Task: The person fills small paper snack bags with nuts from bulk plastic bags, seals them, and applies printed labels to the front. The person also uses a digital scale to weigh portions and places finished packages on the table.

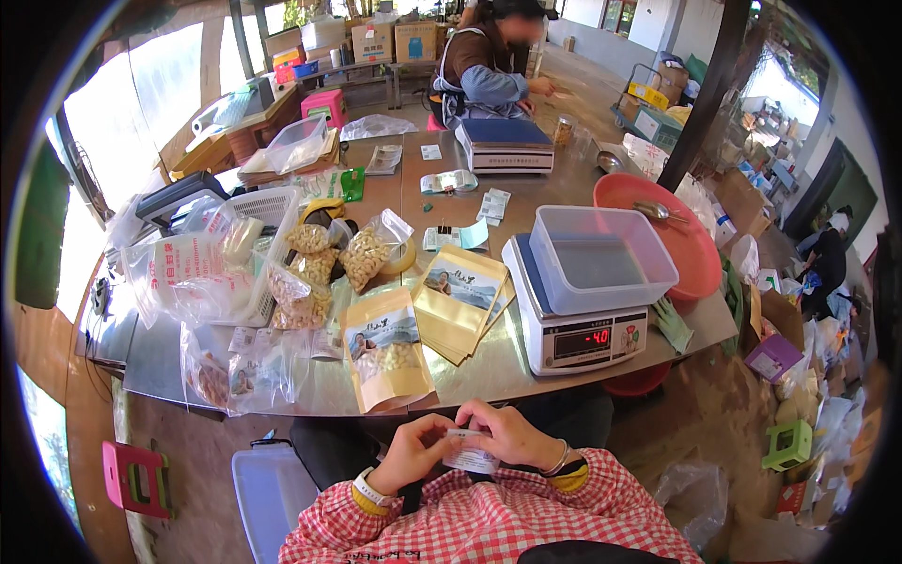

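Observation:
Between my left hand (417, 451) and my right hand (509, 435) is a small printed label (473, 455), pinched by the fingers of both just past the table's near edge. Beyond them a filled kraft pouch (387, 352) with a clear window lies on the steel table (486, 389); pale nuts or beans show through. A stack of flat kraft pouches (461, 296) lies to its right. On the digital scale (585, 345) rests a clear plastic tub (602, 257) with nothing visible in it. Clear bags of pale nuts or beans (365, 254) are heaped left of the pouches.
A white plastic basket (271, 211) holds plastic bags at left. Strips of labels (454, 236) lie mid-table. Right of the scale are a red basin (676, 233) with a metal scoop and a green glove (673, 324). Across the table, a person (486, 70) sits behind a second scale (504, 148).

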The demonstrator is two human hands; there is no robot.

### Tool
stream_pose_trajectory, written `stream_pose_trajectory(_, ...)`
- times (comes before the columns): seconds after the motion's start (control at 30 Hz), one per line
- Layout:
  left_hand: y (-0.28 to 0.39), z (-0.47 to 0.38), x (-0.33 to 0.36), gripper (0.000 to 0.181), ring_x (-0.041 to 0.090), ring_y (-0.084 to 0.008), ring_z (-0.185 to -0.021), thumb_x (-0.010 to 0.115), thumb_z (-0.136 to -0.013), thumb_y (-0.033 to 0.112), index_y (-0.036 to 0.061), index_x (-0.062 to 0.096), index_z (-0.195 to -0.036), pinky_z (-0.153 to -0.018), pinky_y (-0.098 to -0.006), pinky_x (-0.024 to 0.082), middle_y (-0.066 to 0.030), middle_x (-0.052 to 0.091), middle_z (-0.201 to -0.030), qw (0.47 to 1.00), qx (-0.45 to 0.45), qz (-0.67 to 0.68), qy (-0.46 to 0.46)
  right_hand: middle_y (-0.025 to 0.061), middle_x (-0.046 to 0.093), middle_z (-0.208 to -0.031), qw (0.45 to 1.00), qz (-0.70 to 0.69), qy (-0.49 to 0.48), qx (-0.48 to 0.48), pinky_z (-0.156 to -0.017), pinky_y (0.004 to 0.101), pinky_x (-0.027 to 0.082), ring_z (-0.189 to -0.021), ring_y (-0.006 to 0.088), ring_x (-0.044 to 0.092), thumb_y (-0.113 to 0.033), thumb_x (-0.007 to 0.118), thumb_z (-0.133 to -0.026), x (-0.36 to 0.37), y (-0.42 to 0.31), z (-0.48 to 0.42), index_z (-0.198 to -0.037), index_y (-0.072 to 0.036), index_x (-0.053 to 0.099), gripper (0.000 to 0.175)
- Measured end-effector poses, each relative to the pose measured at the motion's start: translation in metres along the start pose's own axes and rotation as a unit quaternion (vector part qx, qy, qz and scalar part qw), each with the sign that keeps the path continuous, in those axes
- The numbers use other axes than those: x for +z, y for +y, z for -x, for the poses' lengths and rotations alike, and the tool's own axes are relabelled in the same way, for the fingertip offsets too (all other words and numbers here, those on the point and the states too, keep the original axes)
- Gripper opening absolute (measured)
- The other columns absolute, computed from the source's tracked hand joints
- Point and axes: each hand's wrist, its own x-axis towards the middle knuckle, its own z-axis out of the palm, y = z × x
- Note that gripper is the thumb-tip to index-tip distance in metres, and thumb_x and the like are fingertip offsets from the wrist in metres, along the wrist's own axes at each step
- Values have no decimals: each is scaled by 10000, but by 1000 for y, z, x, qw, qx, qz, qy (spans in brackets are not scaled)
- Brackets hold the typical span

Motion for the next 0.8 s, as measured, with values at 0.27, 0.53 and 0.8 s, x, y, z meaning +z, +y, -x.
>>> stream_pose_trajectory(0.27,0,-5,0,67,535,-47,-610,633,-854,52,-5,603,-869,-535,-183,424,6,588,-718,999,-15,-15,34,164,619,-778,997,37,46,-48,-626,362,480,-726,339,620,-146,616,-806,4,1,-1,-918,-71,597,136)
stream_pose_trajectory(0.53,28,0,-10,157,598,-85,-628,525,-906,82,-29,605,-983,-566,-188,484,-54,641,-783,985,-136,101,-22,77,646,-785,998,-52,15,18,-664,236,500,-740,85,612,-39,633,-822,-10,-18,4,-945,20,614,138)
stream_pose_trajectory(0.8,35,-1,-10,131,611,-89,-632,539,-885,52,-37,613,-947,-567,-184,491,-68,652,-765,981,-159,96,-51,73,661,-811,997,-67,-16,28,-674,226,506,-757,79,619,-21,642,-811,-14,-19,6,-951,25,627,148)
